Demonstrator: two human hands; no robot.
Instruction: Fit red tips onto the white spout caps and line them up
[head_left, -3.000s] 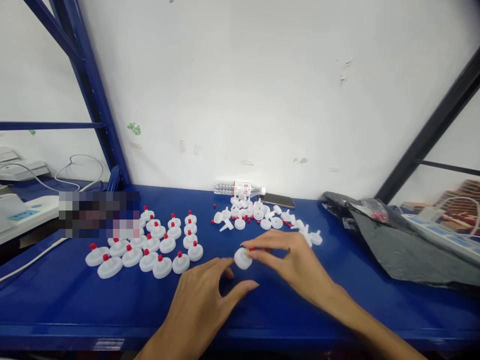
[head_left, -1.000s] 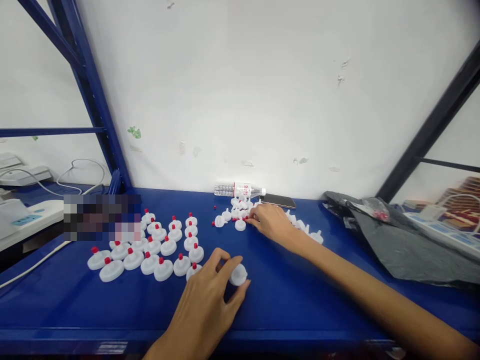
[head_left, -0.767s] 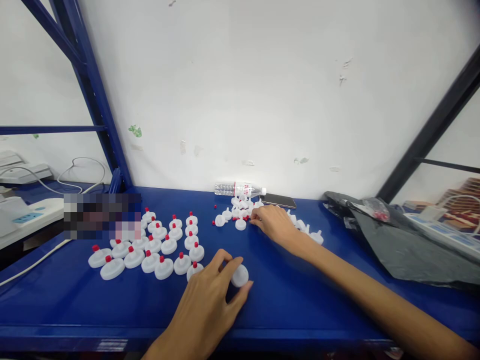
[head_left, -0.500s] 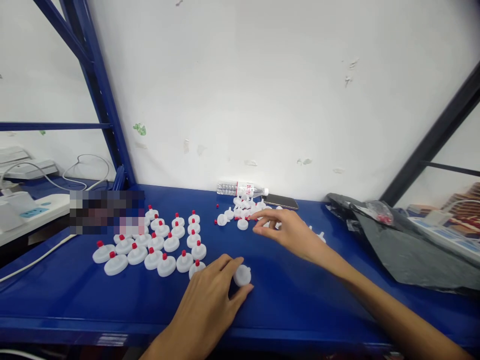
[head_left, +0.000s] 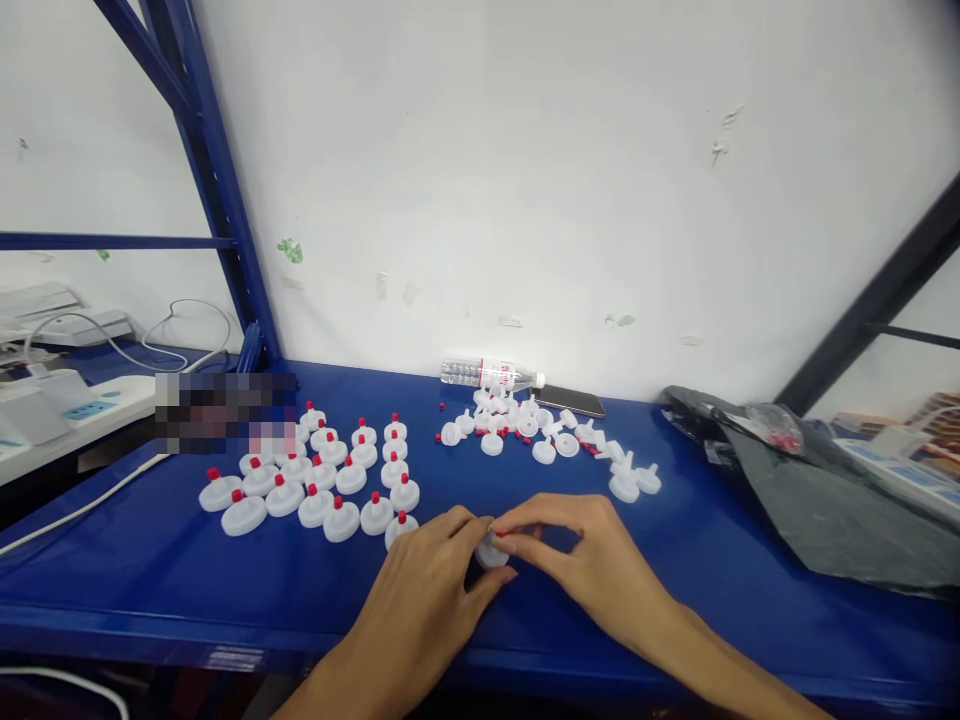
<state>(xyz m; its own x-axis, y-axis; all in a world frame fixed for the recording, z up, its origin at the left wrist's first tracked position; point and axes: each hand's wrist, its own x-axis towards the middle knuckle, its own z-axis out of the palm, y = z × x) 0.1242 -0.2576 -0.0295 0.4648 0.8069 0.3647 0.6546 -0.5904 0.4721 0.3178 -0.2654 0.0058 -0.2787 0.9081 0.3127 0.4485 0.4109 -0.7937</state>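
Note:
My left hand (head_left: 427,590) curls its fingers and thumb round the side of a white round cap with a nozzle (head_left: 493,557), steadying it near the table's front. At the top of that cap, my right hand (head_left: 592,550) pinches a small red tip (head_left: 501,534) between thumb and forefinger. The fingertips partly hide the nozzle, so how far the red tip sits on it cannot be seen. Left of my hands stand several white caps (head_left: 341,521) with red tips, upright in rough rows. Farther back lies a loose heap of white caps (head_left: 544,452) without tips, with small red tips (head_left: 526,441) scattered among them.
A clear water bottle (head_left: 461,372) lies by the wall, with a dark phone (head_left: 570,401) beside it. Grey plastic bags (head_left: 795,500) cover the blue table's (head_left: 225,585) right side. A white power strip (head_left: 112,405) and cable are at the left.
My right hand has come from the heap at the back toward me, and now meets the white cap in my left hand with a red tip. The left hand keeps its hold.

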